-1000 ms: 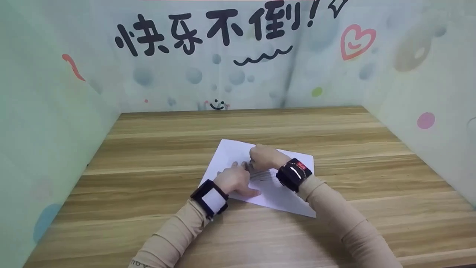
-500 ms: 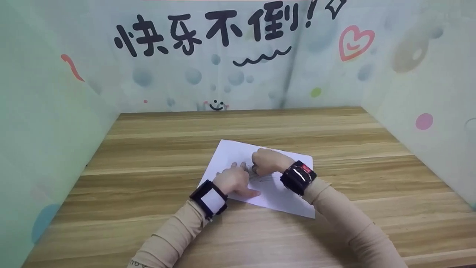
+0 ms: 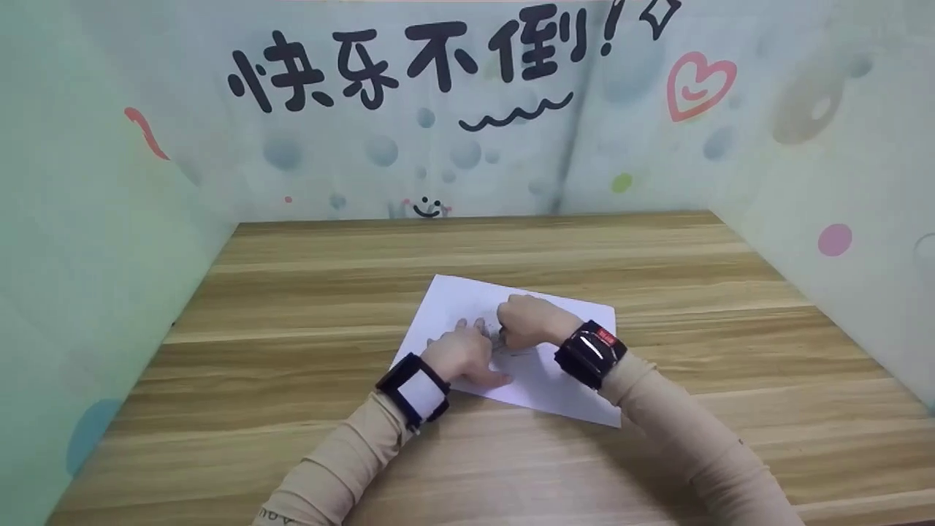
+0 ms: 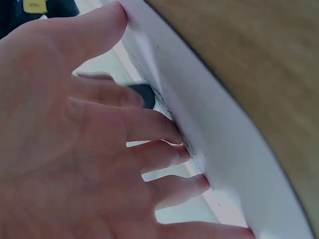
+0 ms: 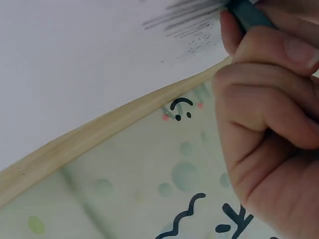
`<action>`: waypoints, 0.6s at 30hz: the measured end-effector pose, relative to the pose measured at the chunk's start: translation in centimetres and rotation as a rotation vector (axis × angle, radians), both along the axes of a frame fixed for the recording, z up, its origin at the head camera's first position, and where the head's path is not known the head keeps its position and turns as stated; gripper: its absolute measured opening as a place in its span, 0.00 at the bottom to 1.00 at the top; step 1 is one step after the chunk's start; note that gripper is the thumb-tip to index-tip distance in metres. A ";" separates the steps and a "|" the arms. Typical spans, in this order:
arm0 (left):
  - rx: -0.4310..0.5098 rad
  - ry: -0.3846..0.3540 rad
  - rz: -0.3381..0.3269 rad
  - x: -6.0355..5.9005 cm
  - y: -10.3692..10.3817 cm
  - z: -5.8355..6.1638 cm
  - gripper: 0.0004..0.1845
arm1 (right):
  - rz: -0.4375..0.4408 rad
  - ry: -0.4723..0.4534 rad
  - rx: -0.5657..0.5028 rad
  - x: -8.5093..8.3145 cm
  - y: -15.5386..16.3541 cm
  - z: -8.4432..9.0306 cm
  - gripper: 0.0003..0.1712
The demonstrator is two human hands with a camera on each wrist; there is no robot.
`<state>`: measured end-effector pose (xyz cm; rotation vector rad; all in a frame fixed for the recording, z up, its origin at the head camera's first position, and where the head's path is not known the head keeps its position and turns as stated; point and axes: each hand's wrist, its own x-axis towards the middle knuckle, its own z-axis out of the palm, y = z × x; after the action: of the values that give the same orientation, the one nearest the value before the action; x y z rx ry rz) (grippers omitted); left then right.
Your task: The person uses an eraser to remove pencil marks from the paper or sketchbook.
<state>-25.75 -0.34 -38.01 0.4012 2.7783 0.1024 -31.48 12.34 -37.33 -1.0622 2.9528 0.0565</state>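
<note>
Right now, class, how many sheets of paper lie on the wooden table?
1: the white sheet of paper lies on the table, under both hands. Another sheet beneath it would not show.

sheet of paper (image 3: 555,387) on the table (image 3: 292,292); left hand (image 3: 460,354) on the sheet, right hand (image 3: 529,321) just right of it.

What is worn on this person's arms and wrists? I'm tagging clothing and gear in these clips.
Both arms wear long beige sleeves. The left wrist carries a black band with a white rectangular block. The right wrist carries a glossy black device with a small red marking. Both hands are bare, without gloves or visible rings.
</note>
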 end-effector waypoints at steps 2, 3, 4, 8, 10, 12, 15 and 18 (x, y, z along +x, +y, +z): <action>-0.014 -0.004 -0.006 0.1 0.1 0.0 0.48 | -0.036 -0.009 -0.045 -0.7 0.2 -0.2 0.13; -0.016 -0.006 -0.013 0.1 0.2 -0.1 0.46 | -0.064 -0.010 -0.074 -1.2 0.3 -0.4 0.13; -0.016 -0.010 -0.018 0.2 0.2 -0.1 0.45 | -0.091 -0.018 -0.105 -1.7 0.4 -0.5 0.12; 0.019 -0.024 -0.022 0.4 -0.1 -0.4 0.48 | -0.173 -0.061 -0.259 -3.0 1.0 -0.7 0.08; 0.036 -0.039 -0.020 0.4 -0.4 -0.3 0.51 | -0.174 -0.103 -0.348 -3.2 1.3 -0.6 0.08; 0.036 -0.055 -0.018 0.3 -0.9 -0.1 0.52 | -0.174 -0.155 -0.404 -3.3 1.5 -0.4 0.08; 0.013 -0.075 -0.020 0.0 -1.4 0.1 0.52 | -0.171 -0.243 -0.379 -3.0 1.5 -0.5 0.09; -0.014 -0.085 -0.035 -0.3 -1.7 0.1 0.52 | -0.155 -0.256 -0.301 -2.8 1.1 -0.8 0.10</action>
<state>-26.04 -2.01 -37.88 0.4318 2.6855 0.0891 -34.25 13.46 -38.10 -0.7837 2.8504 -0.4995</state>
